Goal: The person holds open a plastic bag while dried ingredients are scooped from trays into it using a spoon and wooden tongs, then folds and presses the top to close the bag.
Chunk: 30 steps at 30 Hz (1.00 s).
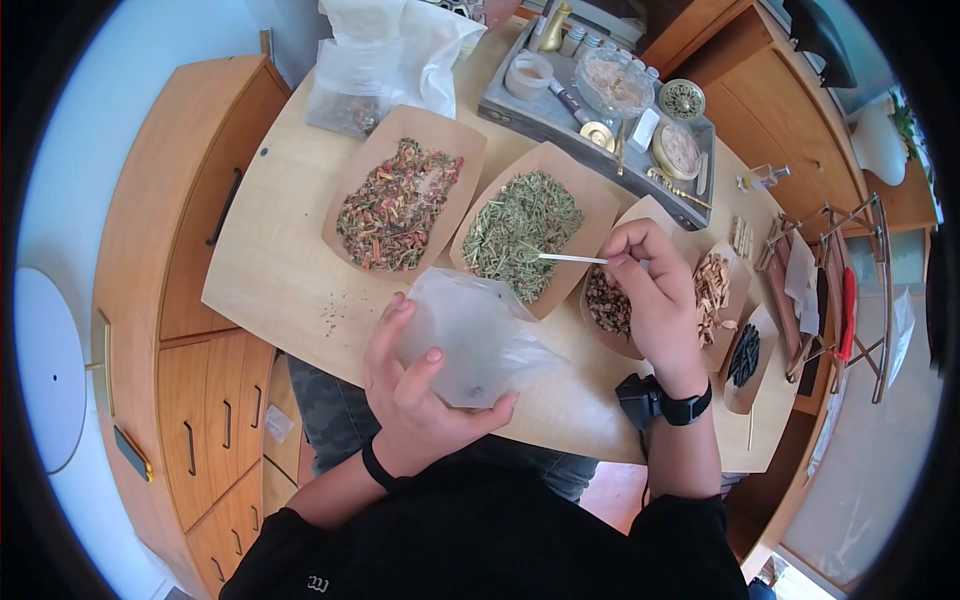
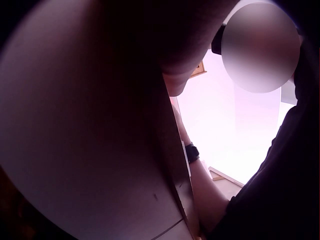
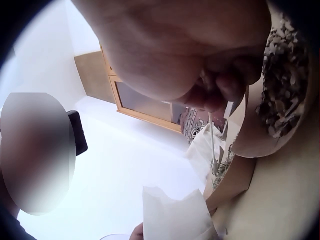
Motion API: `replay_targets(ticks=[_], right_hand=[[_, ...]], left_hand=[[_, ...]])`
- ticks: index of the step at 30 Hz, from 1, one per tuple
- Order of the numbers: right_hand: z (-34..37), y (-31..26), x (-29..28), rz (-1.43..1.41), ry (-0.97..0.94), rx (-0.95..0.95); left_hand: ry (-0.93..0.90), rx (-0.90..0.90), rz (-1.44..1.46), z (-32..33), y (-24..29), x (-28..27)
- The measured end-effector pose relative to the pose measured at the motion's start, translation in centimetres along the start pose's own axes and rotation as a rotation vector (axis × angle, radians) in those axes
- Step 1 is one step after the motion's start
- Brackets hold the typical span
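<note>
My left hand [image 1: 418, 402] holds a translucent whitish bag [image 1: 465, 335] over the table's front edge, thumb at its lower side and fingers spread along its left. Between right thumb and fingers, my right hand [image 1: 660, 310] pinches a thin white stick [image 1: 572, 258]. The far end of the stick is at the cut green herbs [image 1: 525, 215] in a brown paper tray [image 1: 592, 220]. In the right wrist view the stick [image 3: 211, 137] slants down toward the herbs, with the bag [image 3: 175, 217] below. The left wrist view is mostly dark, and the bag is hidden there.
A paper tray of mixed dried petals [image 1: 400, 205] lies left of the herbs. Trays of brown pieces [image 1: 608, 303], wood chips [image 1: 712, 290] and black sticks [image 1: 744, 355] stand right. Behind are a grey wooden tray [image 1: 500, 105], a white bag [image 1: 400, 45] and, far right, a folding rack [image 1: 835, 290].
</note>
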State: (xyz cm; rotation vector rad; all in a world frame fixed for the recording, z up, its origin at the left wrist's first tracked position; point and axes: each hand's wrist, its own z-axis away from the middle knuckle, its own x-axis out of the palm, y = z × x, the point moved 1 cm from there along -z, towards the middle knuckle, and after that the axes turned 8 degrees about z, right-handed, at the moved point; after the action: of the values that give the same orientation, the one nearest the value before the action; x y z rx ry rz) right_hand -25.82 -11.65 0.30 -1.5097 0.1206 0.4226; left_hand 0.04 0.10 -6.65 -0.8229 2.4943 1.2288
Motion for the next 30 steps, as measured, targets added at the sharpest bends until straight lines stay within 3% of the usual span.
replay_targets(ticks=[5,7,9,11,13,16,21,30], right_hand=[[1.2,-1.4,-0.8,-0.013,-0.082,-0.005],[1.6,-2.2,-0.5,0.194,-0.165,-0.195],[1.2,-2.4,-0.7,0.278,-0.064,-0.185],[0.4,-1.9,-1.0,0.45,0.222,-0.208],[0.6,-2.3,-0.9,0.506,0.218,-0.154],[0.5,-1.5,-0.3,0.482,0.105,-0.108],[0.4,-1.6,1.1,0.084,-0.049,0.116],[0.4,-0.2,0.0,-0.102,0.031,0.009]], left_hand=[[-0.069,-0.03,0.011,0.1,0.0,-0.2],[-0.001,0.003,0.001,0.0,0.0,0.0],[-0.003,0.007,0.0,0.0,0.0,0.0],[-0.002,0.008,-0.002,0.0,0.0,0.0],[0.003,0.011,-0.007,0.0,-0.1,0.1],[0.002,0.012,0.0,0.1,-0.1,0.1],[0.0,0.015,-0.005,-0.1,-0.1,0.1],[-0.034,-0.014,0.014,0.2,0.0,-0.2]])
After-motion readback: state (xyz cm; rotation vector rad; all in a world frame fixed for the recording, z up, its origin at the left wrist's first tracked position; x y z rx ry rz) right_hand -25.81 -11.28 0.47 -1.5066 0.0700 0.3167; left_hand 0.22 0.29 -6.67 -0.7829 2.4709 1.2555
